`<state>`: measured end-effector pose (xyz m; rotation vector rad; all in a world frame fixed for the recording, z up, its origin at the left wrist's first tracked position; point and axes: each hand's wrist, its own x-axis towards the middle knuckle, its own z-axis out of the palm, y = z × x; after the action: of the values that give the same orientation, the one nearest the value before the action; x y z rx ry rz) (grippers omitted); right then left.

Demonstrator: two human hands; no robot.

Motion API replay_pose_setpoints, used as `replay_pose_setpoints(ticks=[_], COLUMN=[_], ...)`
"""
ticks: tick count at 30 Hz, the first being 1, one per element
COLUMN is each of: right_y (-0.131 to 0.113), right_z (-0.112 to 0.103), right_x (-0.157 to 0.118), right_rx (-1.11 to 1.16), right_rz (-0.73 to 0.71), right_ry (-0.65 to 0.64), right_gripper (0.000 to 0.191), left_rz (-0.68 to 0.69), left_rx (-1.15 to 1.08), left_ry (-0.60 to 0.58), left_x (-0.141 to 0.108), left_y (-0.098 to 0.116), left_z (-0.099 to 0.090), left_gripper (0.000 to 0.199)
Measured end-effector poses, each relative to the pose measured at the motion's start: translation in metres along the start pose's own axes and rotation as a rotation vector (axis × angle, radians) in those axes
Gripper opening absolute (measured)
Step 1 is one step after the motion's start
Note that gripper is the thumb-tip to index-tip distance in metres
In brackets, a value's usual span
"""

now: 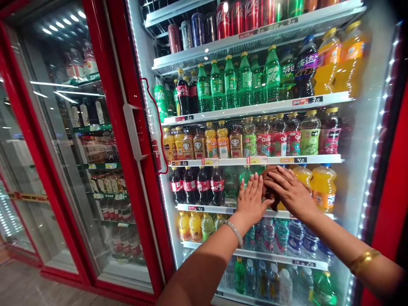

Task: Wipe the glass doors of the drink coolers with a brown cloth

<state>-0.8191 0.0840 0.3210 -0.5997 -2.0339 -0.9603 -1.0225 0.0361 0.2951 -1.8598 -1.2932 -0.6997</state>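
Right hand (288,189) splayed over bunched brown cloth (270,192), empty left hand (251,199) flat beside it, seemingly against glass (352,170), bottles (324,187) behind both.

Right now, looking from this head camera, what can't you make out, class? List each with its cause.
All in the head view:
Brown cloth: partly hidden by the right hand.
Green bottle: lower part hidden behind the left hand.
Red can: top cut off by the upper edge.
Price tag: fine print too small.
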Motion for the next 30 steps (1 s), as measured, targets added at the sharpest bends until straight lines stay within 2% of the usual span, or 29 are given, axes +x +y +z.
replay_pose_setpoints(ticks=[3,5,7,9,12,14,16,19,22,24,26,28,30], right_y=[0.003,0.000,-0.002,0.001,0.016,0.031,0.046,0.056,0.054,0.052,0.057,0.069,0.085], right_z=[0.000,0.005,0.012,0.017,0.019,0.013,0.005,-0.005,-0.004,0.003,0.011,0.014,0.010], right_x=[0.028,0.038,0.033,0.014,-0.022,-0.035,-0.032,-0.008,0.002,-0.015,-0.047,-0.082,-0.103], right_rx=[0.032,0.062,0.087,0.101,0.101,0.086,0.065,0.041,0.050,0.043,0.038,0.009,-0.010], right_rz=[0.079,0.082,0.051,0.012,-0.029,-0.020,0.018,0.073,0.091,0.052,0.003,-0.015,-0.002], right_ry=[0.041,0.070,0.101,0.124,0.121,0.116,0.139,0.222,0.246,0.227,0.200,0.164,0.182], right_gripper=[0.045,0.047,0.051,0.055,0.058,0.058,0.058,0.060,0.059,0.058,0.059,0.059,0.063], left_rz=[-0.084,-0.109,-0.093,-0.059,-0.012,0.017,0.008,-0.091,-0.159,-0.123,-0.097,-0.053,-0.032], left_rx=[-0.031,-0.020,0.017,0.065,0.112,0.100,0.053,-0.014,-0.005,0.027,0.057,0.057,0.035], left_ry=[0.014,0.017,0.020,0.037,0.062,0.065,0.067,0.093,0.139,0.192,0.241,0.288,0.314], left_x=[0.025,0.032,0.028,0.018,0.008,0.016,0.035,0.067,0.073,0.062,0.047,0.040,0.043], left_y=[-0.001,-0.004,-0.004,0.002,0.020,0.035,0.048,0.058,0.060,0.062,0.069,0.082,0.098], left_z=[-0.011,-0.014,-0.012,-0.004,0.011,0.019,0.022,0.018,0.014,0.019,0.032,0.048,0.061], left_gripper=[0.093,0.096,0.100,0.102,0.098,0.094,0.093,0.097,0.097,0.097,0.095,0.092,0.093])
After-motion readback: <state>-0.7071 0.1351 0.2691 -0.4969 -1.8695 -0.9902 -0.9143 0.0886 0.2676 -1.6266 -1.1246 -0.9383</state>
